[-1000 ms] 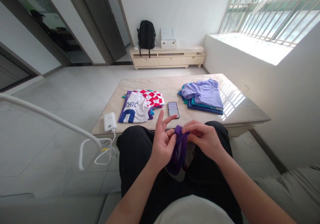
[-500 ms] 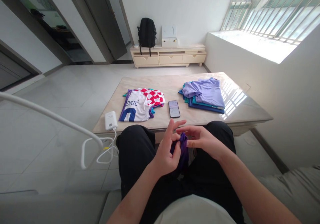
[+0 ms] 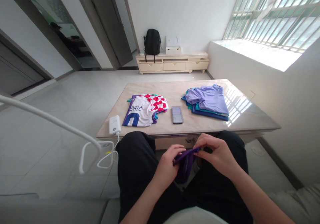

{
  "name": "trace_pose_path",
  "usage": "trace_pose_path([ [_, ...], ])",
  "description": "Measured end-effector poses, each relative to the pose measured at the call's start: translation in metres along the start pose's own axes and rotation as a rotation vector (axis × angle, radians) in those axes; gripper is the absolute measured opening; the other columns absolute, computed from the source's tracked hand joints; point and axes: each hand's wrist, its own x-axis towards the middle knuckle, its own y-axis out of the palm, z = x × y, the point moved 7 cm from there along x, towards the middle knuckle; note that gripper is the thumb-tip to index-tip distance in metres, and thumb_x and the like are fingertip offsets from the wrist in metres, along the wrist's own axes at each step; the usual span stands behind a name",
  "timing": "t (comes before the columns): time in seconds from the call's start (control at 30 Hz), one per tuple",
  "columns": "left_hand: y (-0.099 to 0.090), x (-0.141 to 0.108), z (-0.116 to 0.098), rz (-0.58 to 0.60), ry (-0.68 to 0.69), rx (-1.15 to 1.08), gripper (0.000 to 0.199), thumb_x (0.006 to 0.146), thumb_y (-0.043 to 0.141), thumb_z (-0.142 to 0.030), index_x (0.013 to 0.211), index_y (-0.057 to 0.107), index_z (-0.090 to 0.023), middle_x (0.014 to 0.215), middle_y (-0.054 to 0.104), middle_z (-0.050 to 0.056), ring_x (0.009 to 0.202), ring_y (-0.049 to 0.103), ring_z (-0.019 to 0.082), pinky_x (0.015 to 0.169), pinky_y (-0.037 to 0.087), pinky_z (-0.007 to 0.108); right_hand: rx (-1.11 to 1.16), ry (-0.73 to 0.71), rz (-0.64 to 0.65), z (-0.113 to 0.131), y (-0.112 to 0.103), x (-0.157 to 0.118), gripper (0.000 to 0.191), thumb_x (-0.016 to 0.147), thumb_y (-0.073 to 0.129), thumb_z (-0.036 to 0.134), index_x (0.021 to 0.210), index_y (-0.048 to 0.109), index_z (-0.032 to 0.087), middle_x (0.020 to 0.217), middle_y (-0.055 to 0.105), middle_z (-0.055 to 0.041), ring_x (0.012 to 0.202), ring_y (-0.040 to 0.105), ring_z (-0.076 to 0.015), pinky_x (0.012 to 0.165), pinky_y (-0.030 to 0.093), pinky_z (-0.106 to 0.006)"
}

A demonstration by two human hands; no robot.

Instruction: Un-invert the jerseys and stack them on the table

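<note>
Your left hand (image 3: 170,159) and right hand (image 3: 217,152) both grip a purple garment (image 3: 185,162) over your lap, each pinching one end of its upper edge so the fabric is stretched between them and the rest hangs down between your knees. Just beyond your hands stands the table (image 3: 240,117). On it, ahead of your left hand, lies a phone (image 3: 177,114), with a white and checked jersey pile (image 3: 146,109) further to that hand's outer side and a white power bank (image 3: 114,124) beyond it. Ahead of your right hand sits a lilac folded stack (image 3: 207,101).
</note>
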Motion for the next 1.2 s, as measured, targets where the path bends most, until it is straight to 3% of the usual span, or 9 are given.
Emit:
trace_pose_path([
  [0.1, -0.006, -0.002, 0.014, 0.056, -0.044, 0.063, 0.051, 0.073, 0.050, 0.007, 0.105, 0.075, -0.023, 0.109, 0.072, 0.006, 0.106, 0.066, 0.022, 0.096, 0.053, 0.035, -0.072, -0.093, -0.168, 0.009, -0.031, 0.000, 0.007, 0.081, 0.079, 0.018, 0.084, 0.076, 0.024, 0.081, 0.067, -0.0015, 0.077, 0.063, -0.0169, 0.069, 0.050, -0.027],
  [0.27, -0.039, -0.002, 0.029, 0.089, -0.197, 0.055, 0.041, 0.073, 0.054, 0.001, 0.100, 0.077, -0.020, 0.105, 0.075, 0.007, 0.100, 0.069, 0.023, 0.090, 0.055, 0.034, -0.234, -0.109, -0.351, 0.008, -0.070, 0.002, 0.006, 0.079, 0.080, 0.022, 0.082, 0.077, 0.025, 0.080, 0.068, -0.0008, 0.076, 0.065, -0.0175, 0.070, 0.052, -0.028],
  [0.43, -0.097, 0.008, 0.004, 0.026, -0.284, 0.175, 0.034, 0.074, 0.061, -0.011, 0.102, 0.077, -0.020, 0.102, 0.076, 0.006, 0.089, 0.070, 0.022, 0.071, 0.055, 0.028, -0.379, -0.028, -0.403, -0.005, -0.085, -0.003, 0.005, 0.078, 0.079, 0.025, 0.083, 0.078, 0.026, 0.085, 0.072, -0.0003, 0.080, 0.066, -0.0182, 0.071, 0.053, -0.027],
  [0.53, -0.115, 0.012, -0.023, 0.040, -0.295, 0.275, 0.030, 0.075, 0.063, -0.016, 0.101, 0.077, -0.021, 0.090, 0.075, 0.003, 0.072, 0.066, 0.018, 0.063, 0.052, 0.025, -0.369, 0.052, -0.421, -0.014, -0.089, -0.007, 0.009, 0.077, 0.080, 0.031, 0.083, 0.076, 0.025, 0.083, 0.072, -0.0006, 0.071, 0.066, -0.0178, 0.061, 0.052, -0.027],
  [0.7, -0.103, 0.009, -0.040, 0.128, -0.434, -0.019, 0.029, 0.082, 0.056, -0.019, 0.106, 0.073, -0.017, 0.065, 0.068, 0.000, 0.057, 0.064, 0.015, 0.052, 0.048, 0.021, -0.140, 0.234, -0.421, -0.029, -0.088, -0.013, 0.026, 0.077, 0.082, 0.042, 0.092, 0.071, 0.023, 0.068, 0.071, -0.0003, 0.059, 0.071, -0.0188, 0.055, 0.056, -0.024],
  [0.9, -0.105, 0.005, -0.047, 0.005, -0.301, -0.155, 0.021, 0.087, 0.064, -0.024, 0.102, 0.077, -0.017, 0.097, 0.077, 0.006, 0.091, 0.073, 0.021, 0.087, 0.060, 0.030, 0.117, 0.197, -0.294, -0.025, -0.077, -0.015, 0.029, 0.083, 0.081, 0.043, 0.096, 0.066, 0.022, 0.086, 0.075, -0.0025, 0.077, 0.077, -0.0220, 0.074, 0.067, -0.030],
  [1.07, -0.105, -0.006, -0.040, -0.028, -0.238, -0.176, 0.040, 0.085, 0.077, -0.033, 0.123, 0.071, -0.023, 0.125, 0.072, 0.007, 0.115, 0.069, 0.026, 0.098, 0.058, 0.032, 0.179, 0.185, -0.294, -0.019, -0.075, -0.017, 0.027, 0.084, 0.082, 0.038, 0.096, 0.065, 0.021, 0.086, 0.075, -0.0025, 0.080, 0.076, -0.0211, 0.080, 0.067, -0.031],
  [1.13, -0.108, -0.010, -0.038, -0.092, -0.202, -0.091, 0.050, 0.077, 0.084, -0.029, 0.125, 0.069, -0.025, 0.127, 0.071, 0.005, 0.117, 0.068, 0.025, 0.100, 0.057, 0.032, 0.188, 0.189, -0.276, -0.018, -0.072, -0.017, 0.025, 0.085, 0.081, 0.037, 0.096, 0.065, 0.021, 0.087, 0.075, -0.0030, 0.081, 0.076, -0.0216, 0.081, 0.067, -0.032],
  [1.2, -0.111, -0.011, -0.038, -0.155, -0.156, 0.036, 0.038, 0.080, 0.082, -0.027, 0.117, 0.073, -0.024, 0.115, 0.075, 0.004, 0.105, 0.073, 0.022, 0.096, 0.059, 0.030, 0.193, 0.187, -0.251, -0.016, -0.069, -0.017, 0.024, 0.086, 0.079, 0.037, 0.097, 0.065, 0.021, 0.087, 0.075, -0.0030, 0.083, 0.076, -0.0219, 0.082, 0.067, -0.033],
])
